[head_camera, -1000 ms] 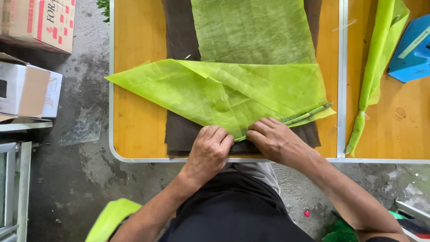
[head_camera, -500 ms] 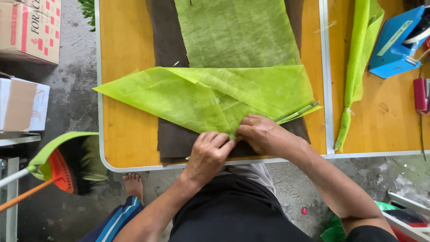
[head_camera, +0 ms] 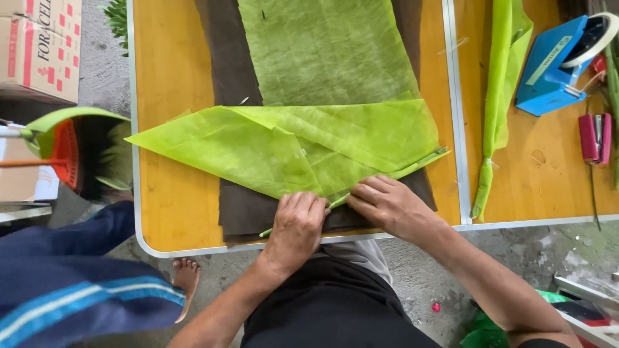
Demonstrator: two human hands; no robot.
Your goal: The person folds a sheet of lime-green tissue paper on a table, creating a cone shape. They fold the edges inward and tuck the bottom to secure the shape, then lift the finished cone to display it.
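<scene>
A folded light-green sheet of thin fabric [head_camera: 284,145] lies across a dark brown sheet [head_camera: 235,206] on an orange table [head_camera: 171,96]. Another green sheet [head_camera: 325,48] lies flat behind it. My left hand [head_camera: 298,222] presses and pinches the fold's lower edge near the table's front. My right hand [head_camera: 387,203] pinches the same edge just to the right, beside a thin green stem [head_camera: 419,164] that runs along the fold.
On a second orange table [head_camera: 548,180] at the right are a rolled green sheet [head_camera: 500,96], a blue tape dispenser [head_camera: 558,61] and a red stapler [head_camera: 594,137]. At the left are a cardboard box [head_camera: 42,45], a broom [head_camera: 64,154], and another person's blue trouser leg [head_camera: 71,283] and bare foot [head_camera: 186,277].
The view has shifted, showing the tape dispenser and stapler. A person in blue trousers has come in at the left. My hands stay on the fold's lower edge.
</scene>
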